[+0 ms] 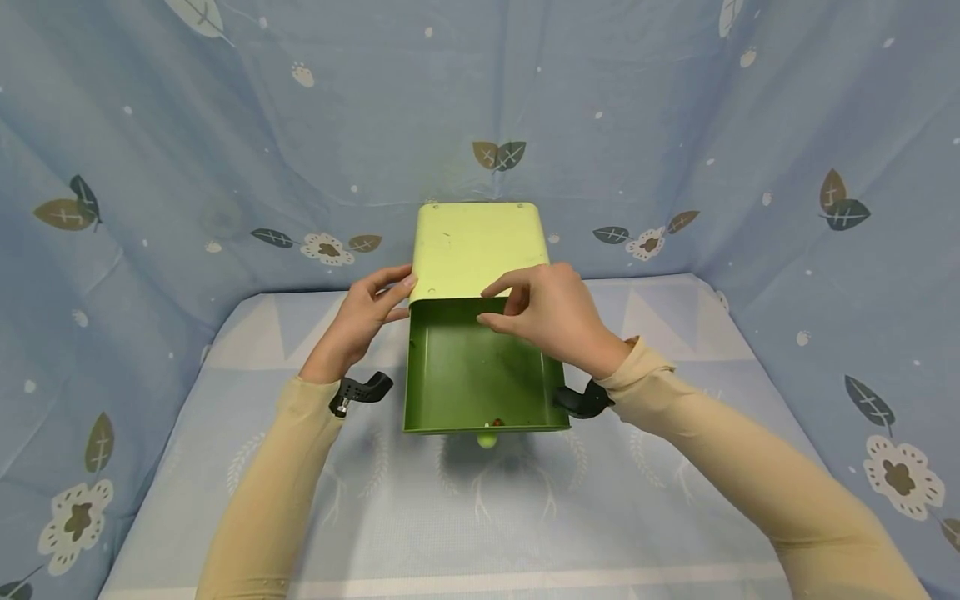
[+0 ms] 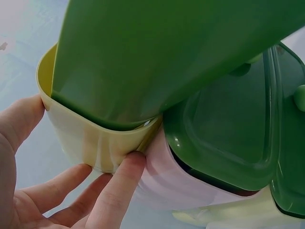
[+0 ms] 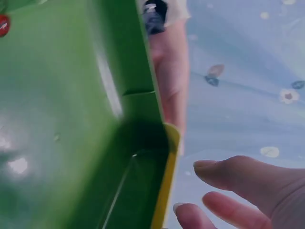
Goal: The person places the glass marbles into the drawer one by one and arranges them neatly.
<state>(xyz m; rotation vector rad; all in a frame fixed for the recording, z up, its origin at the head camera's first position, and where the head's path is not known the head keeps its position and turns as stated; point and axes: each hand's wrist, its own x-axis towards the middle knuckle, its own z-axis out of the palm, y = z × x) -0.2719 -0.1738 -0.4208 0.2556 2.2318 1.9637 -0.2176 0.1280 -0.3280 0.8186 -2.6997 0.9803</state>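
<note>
A drawer unit with a pale yellow top [image 1: 480, 242] stands on the table, its top green drawer [image 1: 480, 367] pulled out. My left hand [image 1: 360, 317] touches the left side of the yellow casing [image 2: 90, 138], thumb near its upper edge and fingertips against its side. Above the back of the drawer, my right hand [image 1: 551, 312] has its thumb and index finger apart with nothing between them. A small red piece with a white mark [image 3: 4, 25] lies in the drawer near its front wall. The light green knob [image 1: 487, 440] shows below that wall.
Below the pulled-out drawer, the left wrist view shows a pink tier [image 2: 157, 176] with a green drawer front [image 2: 224, 129] and another yellow tier [image 2: 238, 214]. A blue patterned curtain [image 1: 420, 100] hangs behind and beside the cloth-covered table [image 1: 420, 533].
</note>
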